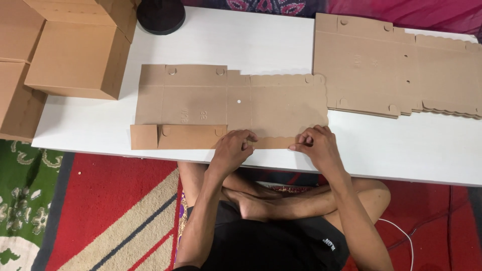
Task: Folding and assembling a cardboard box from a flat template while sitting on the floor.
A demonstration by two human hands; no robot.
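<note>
Folding along the near edge, both hands work at the centre bottom of the frame on a flat cardboard box blank (231,103) that lies spread across the white table (391,145). As a judgement, the main risk is a crooked crease: the two hands press on one narrow scalloped flap (273,143) near the table's front edge, and uneven pressure could bend it off its scored line or tear the wavy border. The blank could also slide toward the person, since nothing weighs down its far side.

The left hand (232,148) is curled, fingers bent down onto the flap just right of the already folded strip (175,136), thumb tucked under; it pinches or presses the cardboard rather than gripping anything else. The right hand (316,143) is likewise half-closed, fingertips pinching the flap's right end.

A stack of flat blanks (396,70) lies at the upper right, assembled boxes (75,55) at the upper left.
</note>
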